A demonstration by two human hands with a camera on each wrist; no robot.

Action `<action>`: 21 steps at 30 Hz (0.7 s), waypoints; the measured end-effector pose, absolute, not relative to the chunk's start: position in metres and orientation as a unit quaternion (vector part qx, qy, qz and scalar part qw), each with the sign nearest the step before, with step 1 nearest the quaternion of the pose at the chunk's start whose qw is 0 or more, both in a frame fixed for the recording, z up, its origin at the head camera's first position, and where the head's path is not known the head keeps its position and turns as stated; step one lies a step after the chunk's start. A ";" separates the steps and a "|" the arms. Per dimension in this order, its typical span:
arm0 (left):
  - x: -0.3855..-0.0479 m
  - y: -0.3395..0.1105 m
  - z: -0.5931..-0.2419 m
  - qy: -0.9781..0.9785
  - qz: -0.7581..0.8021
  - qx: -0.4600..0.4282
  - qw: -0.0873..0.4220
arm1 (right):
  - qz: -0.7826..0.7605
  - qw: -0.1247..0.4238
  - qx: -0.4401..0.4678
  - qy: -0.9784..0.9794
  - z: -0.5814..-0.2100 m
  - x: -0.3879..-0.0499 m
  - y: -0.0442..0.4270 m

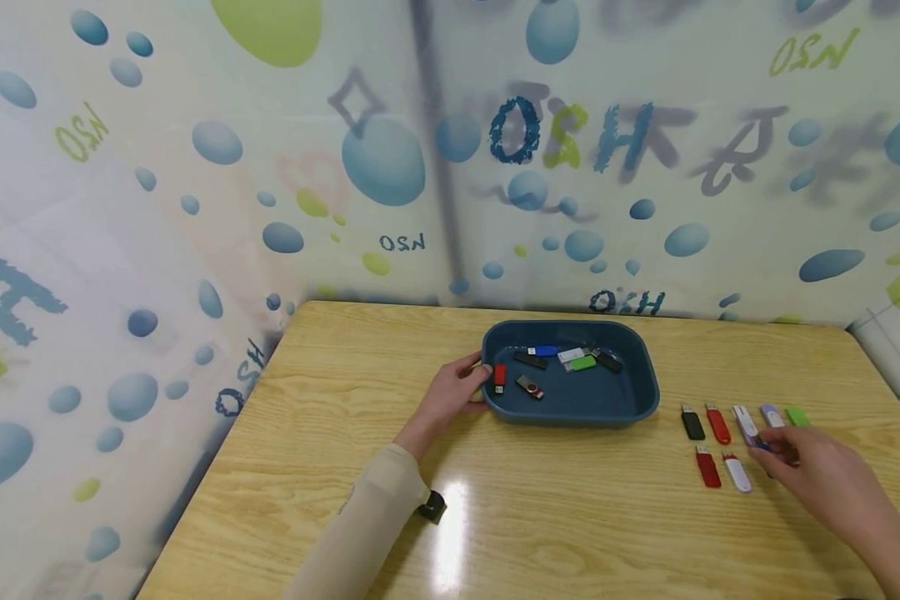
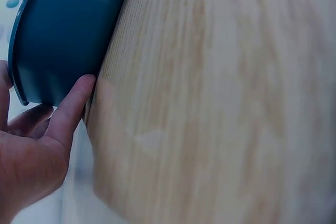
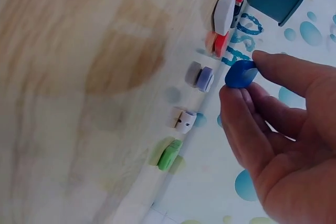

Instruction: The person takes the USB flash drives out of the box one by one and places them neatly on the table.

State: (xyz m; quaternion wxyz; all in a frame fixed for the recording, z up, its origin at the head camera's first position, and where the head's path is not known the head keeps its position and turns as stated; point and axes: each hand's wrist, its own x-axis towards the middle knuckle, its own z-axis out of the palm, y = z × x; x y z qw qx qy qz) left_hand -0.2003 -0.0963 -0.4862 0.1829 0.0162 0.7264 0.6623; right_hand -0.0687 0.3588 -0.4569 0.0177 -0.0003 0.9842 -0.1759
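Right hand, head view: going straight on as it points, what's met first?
Likely the lilac-and-white plastic USB stick just beyond the right hand; height unclear, may pass above.

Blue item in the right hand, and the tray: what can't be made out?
- Head view: the blue item is partly hidden by the right hand.
- Left wrist view: the tray hides the drives inside it.
- Right wrist view: the top edge cuts off the tray.
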 end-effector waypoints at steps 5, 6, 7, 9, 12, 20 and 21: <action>-0.201 -0.097 -0.488 0.728 0.660 0.017 0.184 | -0.173 0.032 0.009 0.984 -0.461 -0.068 0.362; -0.201 -0.097 -0.488 0.729 0.660 0.018 0.184 | -0.172 0.033 0.010 0.985 -0.462 -0.067 0.363; -0.201 -0.097 -0.487 0.729 0.660 0.018 0.183 | -0.169 0.034 0.013 0.985 -0.463 -0.067 0.363; -0.201 -0.096 -0.486 0.728 0.661 0.019 0.182 | -0.167 0.047 0.020 0.985 -0.465 -0.066 0.364; -0.200 -0.097 -0.486 0.727 0.663 0.021 0.181 | -0.164 0.071 0.034 0.983 -0.466 -0.066 0.366; -0.199 -0.097 -0.485 0.728 0.661 0.018 0.182 | -0.167 0.126 0.050 0.977 -0.464 -0.064 0.367; -0.199 -0.097 -0.485 0.729 0.660 0.018 0.182 | -0.168 0.130 0.049 0.976 -0.464 -0.064 0.367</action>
